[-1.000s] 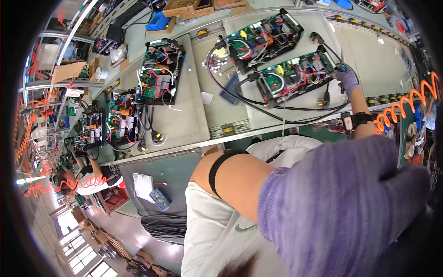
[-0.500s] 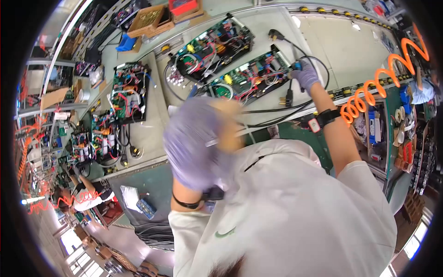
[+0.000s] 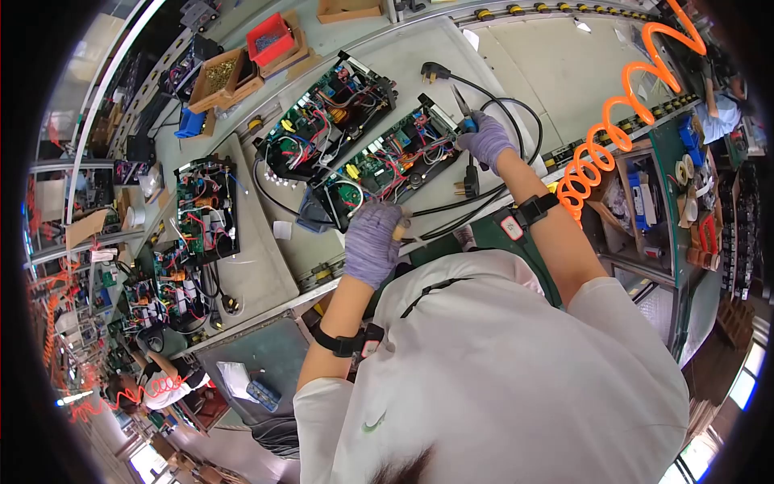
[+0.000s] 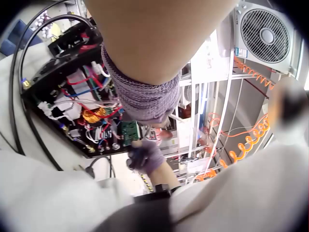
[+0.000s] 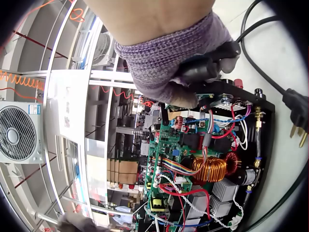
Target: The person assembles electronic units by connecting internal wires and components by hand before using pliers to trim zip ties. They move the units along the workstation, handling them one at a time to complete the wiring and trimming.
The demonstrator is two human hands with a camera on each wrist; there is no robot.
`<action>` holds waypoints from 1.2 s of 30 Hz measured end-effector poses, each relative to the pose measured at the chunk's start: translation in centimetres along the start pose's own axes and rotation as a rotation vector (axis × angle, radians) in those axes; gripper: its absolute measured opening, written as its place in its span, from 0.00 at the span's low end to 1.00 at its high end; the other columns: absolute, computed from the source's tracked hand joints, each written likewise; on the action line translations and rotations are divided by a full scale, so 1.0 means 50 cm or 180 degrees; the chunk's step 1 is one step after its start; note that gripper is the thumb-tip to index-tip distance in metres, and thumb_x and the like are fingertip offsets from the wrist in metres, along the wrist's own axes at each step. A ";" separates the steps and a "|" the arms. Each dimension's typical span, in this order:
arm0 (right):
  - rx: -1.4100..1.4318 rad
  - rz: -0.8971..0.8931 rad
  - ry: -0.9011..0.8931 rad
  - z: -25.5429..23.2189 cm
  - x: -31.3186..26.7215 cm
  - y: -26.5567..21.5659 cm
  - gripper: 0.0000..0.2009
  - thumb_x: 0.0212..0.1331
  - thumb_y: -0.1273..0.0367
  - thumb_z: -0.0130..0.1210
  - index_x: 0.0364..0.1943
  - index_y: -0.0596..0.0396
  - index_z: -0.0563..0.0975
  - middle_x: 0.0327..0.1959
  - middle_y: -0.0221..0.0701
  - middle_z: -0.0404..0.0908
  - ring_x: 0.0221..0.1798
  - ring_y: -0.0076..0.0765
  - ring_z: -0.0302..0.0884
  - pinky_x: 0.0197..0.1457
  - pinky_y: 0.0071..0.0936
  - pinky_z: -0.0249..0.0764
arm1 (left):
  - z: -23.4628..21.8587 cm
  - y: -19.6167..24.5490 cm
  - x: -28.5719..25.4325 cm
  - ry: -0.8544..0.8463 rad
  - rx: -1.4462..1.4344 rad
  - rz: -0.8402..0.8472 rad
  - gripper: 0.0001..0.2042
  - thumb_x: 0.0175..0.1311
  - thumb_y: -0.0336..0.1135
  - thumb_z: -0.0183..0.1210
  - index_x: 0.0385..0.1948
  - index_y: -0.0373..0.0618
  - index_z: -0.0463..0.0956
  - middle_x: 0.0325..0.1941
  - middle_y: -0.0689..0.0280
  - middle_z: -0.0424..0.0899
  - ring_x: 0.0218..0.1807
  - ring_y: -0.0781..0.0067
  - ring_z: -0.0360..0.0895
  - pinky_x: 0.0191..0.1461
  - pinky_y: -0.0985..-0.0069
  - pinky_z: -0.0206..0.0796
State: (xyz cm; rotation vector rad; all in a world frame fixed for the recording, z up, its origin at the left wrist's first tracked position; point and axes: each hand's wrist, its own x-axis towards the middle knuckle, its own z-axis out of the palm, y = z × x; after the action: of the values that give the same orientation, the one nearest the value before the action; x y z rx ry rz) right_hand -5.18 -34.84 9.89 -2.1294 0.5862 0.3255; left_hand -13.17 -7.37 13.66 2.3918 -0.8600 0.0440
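My right hand [image 3: 486,141], in a purple knit glove, grips pliers [image 3: 462,105] at the right end of the nearer open electronic unit [image 3: 401,153]. The pliers' pointed metal tips angle up and away from that unit. In the right wrist view, black handles [image 5: 198,71] show under the gloved fingers. My left hand [image 3: 373,242], gloved alike, is at the unit's near left corner with its back toward the head camera. Its fingertips are mostly hidden, and I cannot tell whether they hold anything. Green boards, a copper coil [image 5: 208,169] and coloured wires fill the unit.
A second open unit [image 3: 330,117] stands behind the nearer one. Black power cords with plugs [image 3: 435,73] loop around the right side. More units [image 3: 205,210] stand to the left. Screw boxes [image 3: 218,77] sit at the back. An orange coiled hose [image 3: 613,121] hangs at right.
My left hand has come down from close before the head camera to the near unit's corner. The right hand keeps the pliers, whose tips now show. The head view has shifted.
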 end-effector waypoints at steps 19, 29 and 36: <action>0.0272 -0.0206 -0.0216 -0.012 0.004 0.009 0.25 0.39 0.63 0.63 0.44 0.61 0.76 0.32 0.37 0.78 0.31 0.33 0.75 0.37 0.28 0.71 | 0.040 0.034 0.105 0.0604 -0.1521 -0.0714 0.09 0.60 0.29 0.54 0.41 0.41 0.75 0.38 0.56 0.80 0.40 0.60 0.77 0.48 0.70 0.67; 0.1236 -0.0106 -0.0209 0.016 0.054 0.037 0.22 0.50 0.61 0.62 0.45 0.63 0.75 0.27 0.30 0.77 0.28 0.24 0.71 0.31 0.22 0.69 | 0.216 -0.044 0.183 0.0254 -0.2884 -0.1984 0.13 0.61 0.28 0.56 0.47 0.34 0.74 0.38 0.62 0.82 0.36 0.79 0.77 0.41 0.83 0.68; 0.1354 -0.0018 -0.0122 0.017 0.046 0.027 0.19 0.51 0.65 0.62 0.45 0.62 0.75 0.28 0.30 0.78 0.26 0.22 0.73 0.28 0.19 0.69 | 0.306 -0.067 0.207 0.0653 -0.2304 -0.1956 0.13 0.59 0.33 0.55 0.44 0.38 0.78 0.38 0.51 0.82 0.39 0.59 0.80 0.45 0.73 0.69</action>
State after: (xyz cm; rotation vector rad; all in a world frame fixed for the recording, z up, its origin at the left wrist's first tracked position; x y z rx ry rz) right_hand -3.95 -35.50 7.48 -1.7121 0.5701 0.2148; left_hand -5.48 -19.51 1.60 1.8142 0.0067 -0.2224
